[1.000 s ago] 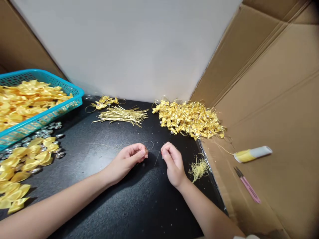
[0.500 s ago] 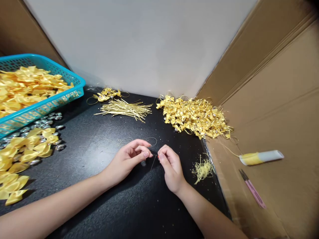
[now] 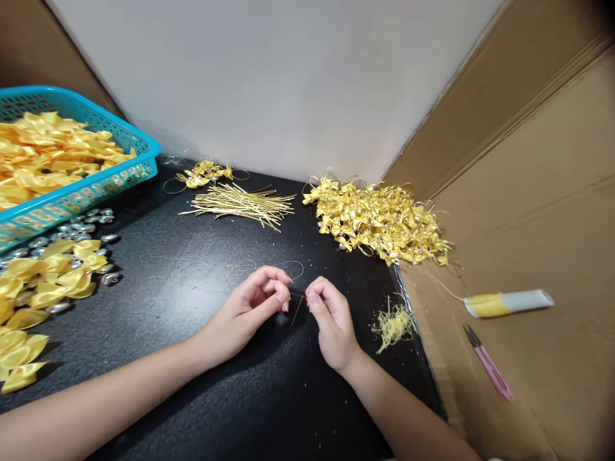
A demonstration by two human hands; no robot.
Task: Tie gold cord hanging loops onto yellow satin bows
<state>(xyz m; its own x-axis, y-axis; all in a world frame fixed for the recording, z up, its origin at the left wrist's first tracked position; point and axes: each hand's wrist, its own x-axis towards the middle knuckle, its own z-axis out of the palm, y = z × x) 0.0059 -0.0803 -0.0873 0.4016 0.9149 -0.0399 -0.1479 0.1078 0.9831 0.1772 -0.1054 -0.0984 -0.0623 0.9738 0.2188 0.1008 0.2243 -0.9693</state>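
My left hand [image 3: 254, 307] is closed in a pinch, thumb against fingertips, at the end of a fine thread [image 3: 296, 295]. Just to its right, my right hand [image 3: 334, 323] pinches the same strand between thumb and forefinger. A tiny red spot [image 3: 306, 299] shows at the right fingertips; I cannot make out what it is. A thin straight strand [image 3: 296, 312] slants down between the hands. Behind the left hand, loose loops of thread [image 3: 240, 270] lie on the black table [image 3: 216, 410].
A blue basket [image 3: 144, 152] holds yellow satin bows. More bows [image 3: 67, 275] and silvery beads [image 3: 110, 279] lie at left. Behind are gold ties [image 3: 245, 203] and finished bows [image 3: 379, 221]. At right are thread scraps [image 3: 394, 325], a yellow thread spool [image 3: 509, 303] and pink thread snips [image 3: 487, 362].
The view has shifted slightly. My hands keep nearly the same pose, with the left fingertips a little farther from the right ones.
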